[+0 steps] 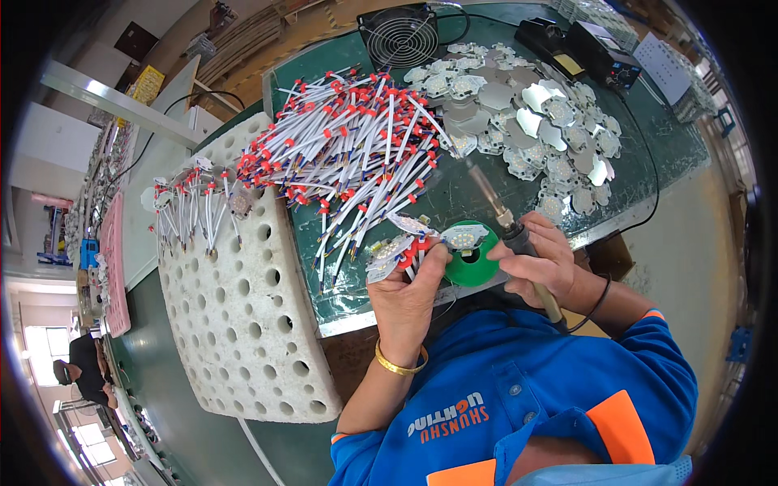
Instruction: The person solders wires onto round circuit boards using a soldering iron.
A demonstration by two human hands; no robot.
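My left hand [412, 293] is closed around a small bunch of LED boards [387, 257] with red-capped wire leads [416, 249]. One more LED board [465, 236] juts from its fingertips, partly over a green spool [480, 271] at the bench's near edge. In my right hand [545, 257] is a soldering iron [519, 240], its tip pointing up and left, apart from the boards. Beyond my left hand lies a big heap of white wire leads [348, 150] with red collars. Loose LED boards [559, 138] are piled to the right of it.
A black fan [399, 39] stands at the back, a soldering station [604, 55] at the back right, its cord curving down the right side. White foam block [243, 324] with holes on the left bears wired boards [198, 190]. Another person [85, 364] is far left.
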